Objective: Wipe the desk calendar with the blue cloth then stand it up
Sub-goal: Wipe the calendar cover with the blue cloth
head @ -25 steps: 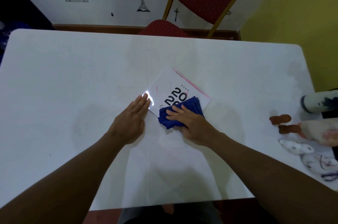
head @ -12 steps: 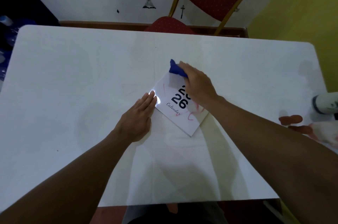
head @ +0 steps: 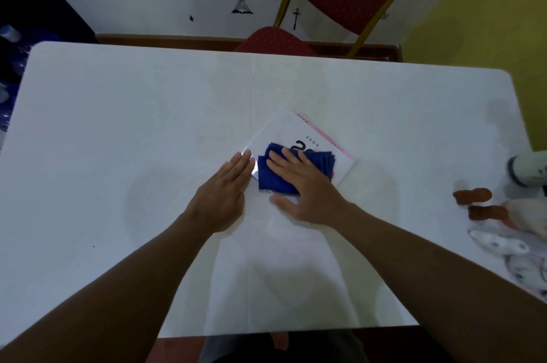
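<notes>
- The white table (head: 118, 155) carries the desk calendar (head: 284, 131), lying flat near its middle, towards the right edge.
- The blue cloth (head: 275, 176) has swept back from the calendar's far corner to its near half; wiping continues, standing-up not begun.
- Right hand (head: 305, 185) presses flat, fingers spread, on the cloth.
- Left hand (head: 225, 194), open and flat, pins the calendar's left corner.

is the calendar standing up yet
No, the desk calendar lies flat on the white table, with the right hand pressing the folded blue cloth onto its cover.
</notes>
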Demonstrator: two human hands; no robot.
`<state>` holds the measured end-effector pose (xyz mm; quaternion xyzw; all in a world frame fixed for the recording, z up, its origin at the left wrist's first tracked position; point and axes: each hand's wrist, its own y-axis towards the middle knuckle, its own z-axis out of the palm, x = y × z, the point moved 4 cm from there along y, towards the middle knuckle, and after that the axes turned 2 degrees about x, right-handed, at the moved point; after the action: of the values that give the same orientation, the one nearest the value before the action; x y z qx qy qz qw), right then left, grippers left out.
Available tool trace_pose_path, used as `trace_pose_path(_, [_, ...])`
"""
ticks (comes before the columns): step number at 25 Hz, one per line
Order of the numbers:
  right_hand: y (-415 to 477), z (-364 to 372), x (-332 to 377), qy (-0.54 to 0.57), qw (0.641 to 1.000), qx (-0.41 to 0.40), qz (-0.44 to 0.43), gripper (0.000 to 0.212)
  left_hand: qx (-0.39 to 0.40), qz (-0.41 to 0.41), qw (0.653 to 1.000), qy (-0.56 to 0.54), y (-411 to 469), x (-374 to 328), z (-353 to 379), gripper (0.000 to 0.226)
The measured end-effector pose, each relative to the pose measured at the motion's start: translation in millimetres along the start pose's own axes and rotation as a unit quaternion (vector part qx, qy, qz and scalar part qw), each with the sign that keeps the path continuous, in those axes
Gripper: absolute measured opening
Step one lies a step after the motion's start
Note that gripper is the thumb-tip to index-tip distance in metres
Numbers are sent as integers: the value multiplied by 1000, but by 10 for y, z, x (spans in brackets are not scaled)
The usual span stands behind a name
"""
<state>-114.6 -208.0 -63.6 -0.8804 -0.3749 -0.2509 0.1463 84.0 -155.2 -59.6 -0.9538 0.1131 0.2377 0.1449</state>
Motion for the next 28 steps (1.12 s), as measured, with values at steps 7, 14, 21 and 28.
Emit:
trace_pose_path(7, [-496, 24, -39, -33, 999, 21, -23, 55, -5, 12, 1000, -1, -3, 1, -28, 66])
trace_pose_path(14, [56, -221, -359, -2, 991, -31, 129, 49, -8, 16, 1000, -17, -7, 4, -29, 69])
trace_pose_path(21, [-62, 126, 158, 29, 991, -67, 109, 53, 4, 2, 1000, -7, 5, 38, 26, 66])
trace_pose_path(28, [-515, -296, 109, 132, 978, -86, 134, 47, 4, 21, 1000, -13, -7, -17, -65, 68])
